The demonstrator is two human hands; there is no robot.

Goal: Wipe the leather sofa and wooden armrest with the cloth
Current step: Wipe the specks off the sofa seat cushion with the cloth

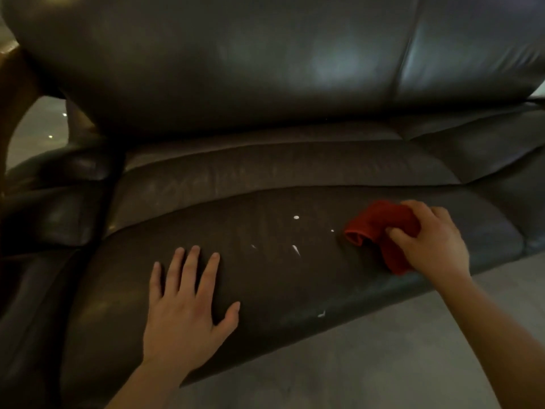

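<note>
While splayed flat on the sofa seat [265, 276], left hand [182, 314]; right hand [427, 240] fingers around red cloth [380, 228].

Red cloth [380, 228]; dark brown sofa [265, 172], white flecks [296, 217].

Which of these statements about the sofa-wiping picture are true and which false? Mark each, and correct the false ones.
1. The right hand grips a red cloth. True.
2. The left hand holds a spray bottle. False: it lies flat and empty on the seat cushion.
3. Small white marks dot the seat between the hands. True.
4. The cloth is being rubbed on the backrest. False: it is on the seat cushion.
</note>
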